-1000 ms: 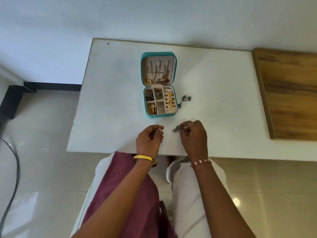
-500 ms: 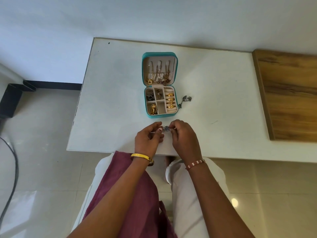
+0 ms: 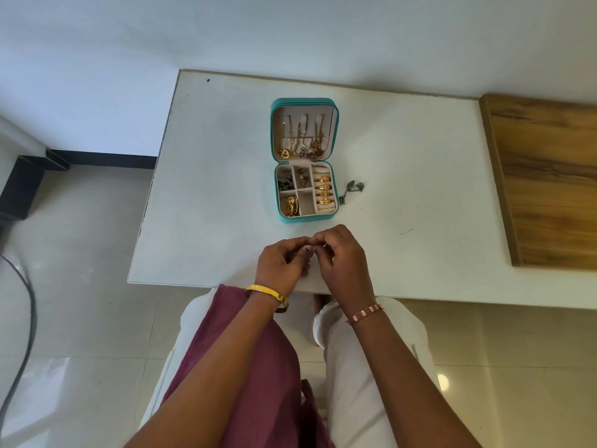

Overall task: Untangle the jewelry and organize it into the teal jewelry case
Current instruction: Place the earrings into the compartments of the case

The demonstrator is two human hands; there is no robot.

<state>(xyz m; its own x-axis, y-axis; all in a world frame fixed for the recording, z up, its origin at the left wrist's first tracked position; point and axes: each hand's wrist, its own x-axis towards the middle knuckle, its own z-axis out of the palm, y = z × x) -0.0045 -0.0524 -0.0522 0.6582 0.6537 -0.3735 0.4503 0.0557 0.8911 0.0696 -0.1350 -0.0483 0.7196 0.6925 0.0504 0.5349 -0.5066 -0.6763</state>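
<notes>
The teal jewelry case (image 3: 336, 150) lies open on the white table (image 3: 226, 156). Gold chains hang in its lid, gold rings (image 3: 324, 190) fill the right slot, and dark and gold pieces sit in the left compartments. A dark silver chain (image 3: 352, 189) lies on the table just right of the case. My left hand (image 3: 281, 265) and my right hand (image 3: 342, 260) meet near the table's front edge, fingertips pinching a small dark silver piece that is almost wholly hidden between them.
A wooden board (image 3: 549, 182) covers the table's right end. A white wall runs behind the table. A black cable (image 3: 22, 318) curves over the tiled floor at the left. My lap with maroon cloth (image 3: 252, 367) lies below the table edge.
My right hand carried the dark silver piece leftward to my left hand. Both hands now pinch it together, and the piece is covered by the fingers.
</notes>
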